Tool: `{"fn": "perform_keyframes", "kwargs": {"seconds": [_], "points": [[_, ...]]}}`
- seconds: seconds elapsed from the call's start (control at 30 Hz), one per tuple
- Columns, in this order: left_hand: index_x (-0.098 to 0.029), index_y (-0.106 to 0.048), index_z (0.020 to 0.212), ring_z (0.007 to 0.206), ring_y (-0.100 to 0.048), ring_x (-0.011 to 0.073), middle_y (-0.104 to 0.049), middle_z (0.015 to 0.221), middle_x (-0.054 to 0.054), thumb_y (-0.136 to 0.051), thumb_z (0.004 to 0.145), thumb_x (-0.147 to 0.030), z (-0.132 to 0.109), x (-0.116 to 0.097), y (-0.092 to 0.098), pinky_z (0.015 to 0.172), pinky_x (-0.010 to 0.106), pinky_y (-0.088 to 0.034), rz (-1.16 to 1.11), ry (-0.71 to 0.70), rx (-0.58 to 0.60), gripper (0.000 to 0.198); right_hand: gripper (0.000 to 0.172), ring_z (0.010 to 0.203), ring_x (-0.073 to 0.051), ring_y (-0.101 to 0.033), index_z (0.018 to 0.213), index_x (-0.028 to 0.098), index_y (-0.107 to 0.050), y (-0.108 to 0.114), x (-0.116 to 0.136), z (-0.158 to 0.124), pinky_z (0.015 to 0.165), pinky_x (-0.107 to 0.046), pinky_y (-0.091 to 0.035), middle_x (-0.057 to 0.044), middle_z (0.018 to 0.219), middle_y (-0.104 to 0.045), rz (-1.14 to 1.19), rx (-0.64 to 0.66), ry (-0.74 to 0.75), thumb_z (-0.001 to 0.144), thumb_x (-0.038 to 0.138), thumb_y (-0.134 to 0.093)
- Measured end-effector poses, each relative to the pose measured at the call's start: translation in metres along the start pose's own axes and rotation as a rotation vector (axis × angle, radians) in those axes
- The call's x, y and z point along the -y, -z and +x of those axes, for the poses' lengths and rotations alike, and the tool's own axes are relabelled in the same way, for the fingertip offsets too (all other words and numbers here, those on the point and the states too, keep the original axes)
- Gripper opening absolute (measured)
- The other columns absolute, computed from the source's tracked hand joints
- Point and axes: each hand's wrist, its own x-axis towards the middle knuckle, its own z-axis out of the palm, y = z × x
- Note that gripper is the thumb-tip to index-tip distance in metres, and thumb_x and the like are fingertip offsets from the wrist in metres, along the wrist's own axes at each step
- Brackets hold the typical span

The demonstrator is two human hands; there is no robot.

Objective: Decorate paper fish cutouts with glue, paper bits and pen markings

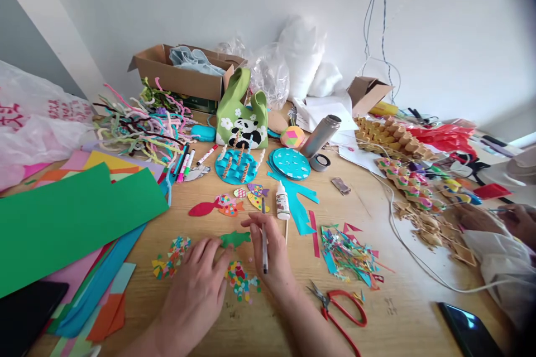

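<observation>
Presumably for steadiness, the green paper cutout (234, 240) lies flat on the desk (268, 326), the left hand (199, 276) touching its left end, fingers slightly spread. Right hand (275, 251): loosely curled, a pen (264, 248) pinched between fingers, fingertips near the cutout's right end. Paper dots (240, 280) just beside, likely for reach.

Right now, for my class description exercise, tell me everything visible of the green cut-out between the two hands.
The green cut-out is small, thin and plain, apparently paper, with an uneven outline. It lies flat on the wooden table, nearer the camera than the red cut-out. The left hand's fingers are at its left end; the right hand is by its right end, contact unclear.
</observation>
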Motion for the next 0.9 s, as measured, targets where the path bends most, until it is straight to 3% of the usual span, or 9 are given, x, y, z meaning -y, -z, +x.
{"fn": "perform_keyframes", "kwargs": {"seconds": [0.17, 0.3, 0.47, 0.6, 0.7, 0.77, 0.83, 0.9], "points": [[-0.025, -0.065, 0.125, 0.116, -0.055, 0.0307, -0.062, 0.124, 0.01, -0.052, 0.078, -0.01, -0.005, 0.002, -0.005, 0.102, 0.053, -0.046, -0.01, -0.005, -0.023, 0.05, 0.026, 0.076, -0.017, -0.068, 0.116, 0.023, -0.058, -0.001, 0.003, -0.003, 0.074, -0.032, -0.054, -0.003, 0.087, -0.073, 0.19, -0.011, -0.169, 0.105, 0.038, -0.039], [-0.024, -0.067, 0.123, 0.121, -0.052, 0.0317, -0.062, 0.126, 0.011, -0.054, 0.081, -0.014, -0.001, 0.004, -0.01, 0.107, 0.054, -0.042, 0.012, 0.005, 0.029, 0.045, 0.04, 0.08, -0.019, -0.068, 0.12, 0.022, -0.062, 0.001, -0.001, -0.001, 0.076, -0.034, -0.055, -0.004, 0.084, -0.071, 0.219, -0.125, -0.157, 0.104, 0.049, -0.039], [-0.022, -0.065, 0.126, 0.125, -0.051, 0.0325, -0.061, 0.13, 0.013, -0.057, 0.081, -0.018, 0.006, 0.005, -0.015, 0.11, 0.054, -0.039, 0.033, -0.002, 0.064, 0.046, 0.048, 0.067, -0.018, -0.065, 0.096, 0.017, -0.071, -0.004, 0.004, 0.013, 0.065, -0.031, -0.054, -0.004, 0.072, -0.066, 0.382, -0.157, -0.294, 0.098, 0.057, -0.045], [-0.019, -0.064, 0.127, 0.124, -0.052, 0.0341, -0.061, 0.131, 0.015, -0.057, 0.078, -0.015, 0.008, 0.005, -0.017, 0.108, 0.054, -0.041, 0.057, -0.03, 0.032, 0.049, 0.041, 0.056, -0.015, -0.061, 0.081, 0.017, -0.068, -0.015, 0.009, 0.021, 0.054, -0.027, -0.049, -0.001, 0.06, -0.062, 0.469, -0.107, -0.351, 0.091, 0.055, -0.06], [-0.018, -0.064, 0.126, 0.126, -0.051, 0.0342, -0.06, 0.132, 0.016, -0.055, 0.077, -0.012, 0.006, 0.006, -0.018, 0.107, 0.054, -0.041, 0.059, -0.052, 0.0, 0.05, 0.032, 0.053, -0.015, -0.061, 0.082, 0.018, -0.066, -0.016, 0.008, 0.017, 0.05, -0.026, -0.049, 0.0, 0.061, -0.061, 0.448, -0.129, -0.333, 0.089, 0.049, -0.064], [-0.017, -0.064, 0.124, 0.127, -0.05, 0.034, -0.06, 0.134, 0.016, -0.053, 0.078, -0.012, 0.004, 0.008, -0.019, 0.107, 0.053, -0.041, 0.056, -0.065, -0.012, 0.048, 0.024, 0.058, -0.016, -0.064, 0.092, 0.019, -0.067, -0.005, 0.006, 0.005, 0.053, -0.026, -0.051, -0.001, 0.066, -0.064, 0.337, -0.146, -0.282, 0.095, 0.041, -0.058], [-0.016, -0.063, 0.124, 0.128, -0.049, 0.0335, -0.06, 0.135, 0.015, -0.052, 0.079, -0.013, 0.003, 0.01, -0.02, 0.108, 0.052, -0.04, 0.05, -0.073, -0.026, 0.046, 0.018, 0.071, -0.017, -0.068, 0.106, 0.022, -0.067, 0.017, 0.003, -0.014, 0.061, -0.028, -0.055, -0.004, 0.082, -0.07, 0.127, -0.11, -0.161, 0.1, 0.028, -0.051], [-0.015, -0.062, 0.125, 0.129, -0.048, 0.033, -0.059, 0.136, 0.015, -0.051, 0.079, -0.014, 0.002, 0.013, -0.022, 0.11, 0.051, -0.039, 0.039, -0.09, -0.04, 0.047, 0.025, 0.08, -0.02, -0.069, 0.116, 0.027, -0.065, 0.046, -0.003, -0.039, 0.068, -0.031, -0.056, -0.005, 0.09, -0.071, -0.143, -0.102, 0.059, 0.099, 0.016, -0.049]]}}
